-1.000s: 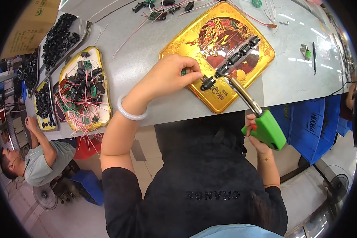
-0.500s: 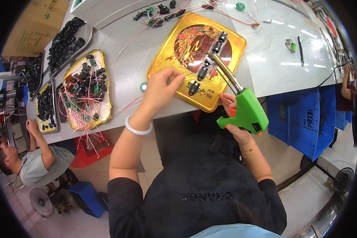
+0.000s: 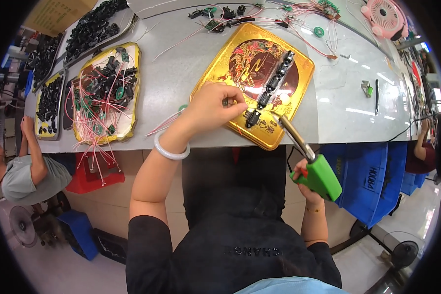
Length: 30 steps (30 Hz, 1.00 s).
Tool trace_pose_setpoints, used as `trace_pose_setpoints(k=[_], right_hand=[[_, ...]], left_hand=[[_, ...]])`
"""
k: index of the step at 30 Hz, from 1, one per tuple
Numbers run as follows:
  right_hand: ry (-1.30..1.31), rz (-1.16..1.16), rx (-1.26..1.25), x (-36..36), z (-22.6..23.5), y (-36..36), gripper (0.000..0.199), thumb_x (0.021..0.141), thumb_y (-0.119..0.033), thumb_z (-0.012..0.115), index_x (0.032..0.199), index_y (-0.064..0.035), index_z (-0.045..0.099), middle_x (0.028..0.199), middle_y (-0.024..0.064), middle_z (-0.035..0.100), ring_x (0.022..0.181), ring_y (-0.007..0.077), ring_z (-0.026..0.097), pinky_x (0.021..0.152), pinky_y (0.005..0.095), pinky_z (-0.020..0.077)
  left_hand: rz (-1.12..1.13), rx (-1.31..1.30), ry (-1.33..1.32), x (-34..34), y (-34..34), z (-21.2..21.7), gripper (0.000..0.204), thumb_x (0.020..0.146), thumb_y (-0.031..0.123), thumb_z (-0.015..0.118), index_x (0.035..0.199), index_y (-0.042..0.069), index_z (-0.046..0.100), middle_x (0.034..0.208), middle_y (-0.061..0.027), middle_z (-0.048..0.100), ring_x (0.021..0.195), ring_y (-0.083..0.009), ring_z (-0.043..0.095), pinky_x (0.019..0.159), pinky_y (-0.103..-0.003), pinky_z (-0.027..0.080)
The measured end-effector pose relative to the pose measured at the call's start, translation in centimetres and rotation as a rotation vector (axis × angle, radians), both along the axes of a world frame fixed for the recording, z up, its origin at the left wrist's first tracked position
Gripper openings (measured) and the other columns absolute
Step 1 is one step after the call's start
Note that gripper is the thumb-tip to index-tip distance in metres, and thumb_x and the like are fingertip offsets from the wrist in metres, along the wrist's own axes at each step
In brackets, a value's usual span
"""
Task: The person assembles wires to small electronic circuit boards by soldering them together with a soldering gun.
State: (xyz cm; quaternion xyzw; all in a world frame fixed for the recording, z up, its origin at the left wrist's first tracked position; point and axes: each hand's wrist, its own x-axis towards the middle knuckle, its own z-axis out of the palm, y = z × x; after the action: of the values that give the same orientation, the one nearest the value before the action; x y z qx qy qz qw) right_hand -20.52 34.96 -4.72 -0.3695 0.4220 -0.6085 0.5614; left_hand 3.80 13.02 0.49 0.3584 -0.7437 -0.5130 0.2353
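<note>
Right hand (image 3: pixel 307 185): fingers grasping green pistol-shaped tool (image 3: pixel 324 178) with metal barrel. Left hand (image 3: pixel 215 104): fingers clenched on small green piece (image 3: pixel 225 102), beside black plastic parts (image 3: pixel 264 100) on golden rounded-square tin (image 3: pixel 303 73).

Green soldering gun (image 3: pixel 324 179), maroon-patterned gold tin (image 3: pixel 300 69)
</note>
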Motion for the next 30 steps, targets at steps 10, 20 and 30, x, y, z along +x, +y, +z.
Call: trace_pose_setpoints(k=[10, 20, 30], right_hand=[[-0.009, -0.15, 0.227, 0.6, -0.9, 0.2, 0.02, 0.08, -0.017, 0.052, 0.088, 0.0012, 0.052, 0.072, 0.0127, 0.055, 0.062, 0.0187, 0.055, 0.052, 0.0259, 0.0461], [0.041, -0.062, 0.175, 1.0, -1.3, 0.0, 0.037, 0.058, 0.014, 0.049, 0.09, -0.005, 0.052, 0.084, 0.0081, 0.053, 0.072, 0.0144, 0.05, 0.058, 0.0247, 0.0429], [0.115, 0.061, 0.006, 0.7, -2.9, 0.0, 0.04, 0.061, 0.0, 0.06, 0.099, -0.0021, 0.048, 0.094, 0.0134, 0.046, 0.073, 0.0138, 0.046, 0.055, 0.0228, 0.0443]], left_hand=[[-0.04, -0.233, -0.094, 0.2, -0.1, -0.8, 0.014, 0.069, 0.022, 0.063, 0.065, 0.009, 0.06, 0.056, 0.0004, 0.054, 0.058, -0.0144, 0.052, 0.074, -0.029, 0.034], [0.019, -0.303, -0.058, 0.0, 0.3, -1.1, 0.013, 0.065, 0.02, 0.066, 0.062, 0.009, 0.059, 0.052, 0.0014, 0.045, 0.056, -0.0125, 0.045, 0.068, -0.026, 0.031], [0.019, -0.275, -0.067, 0.0, 0.3, -1.1, 0.014, 0.064, 0.022, 0.066, 0.062, 0.009, 0.06, 0.053, 0.0014, 0.046, 0.057, -0.0123, 0.046, 0.072, -0.026, 0.031]])
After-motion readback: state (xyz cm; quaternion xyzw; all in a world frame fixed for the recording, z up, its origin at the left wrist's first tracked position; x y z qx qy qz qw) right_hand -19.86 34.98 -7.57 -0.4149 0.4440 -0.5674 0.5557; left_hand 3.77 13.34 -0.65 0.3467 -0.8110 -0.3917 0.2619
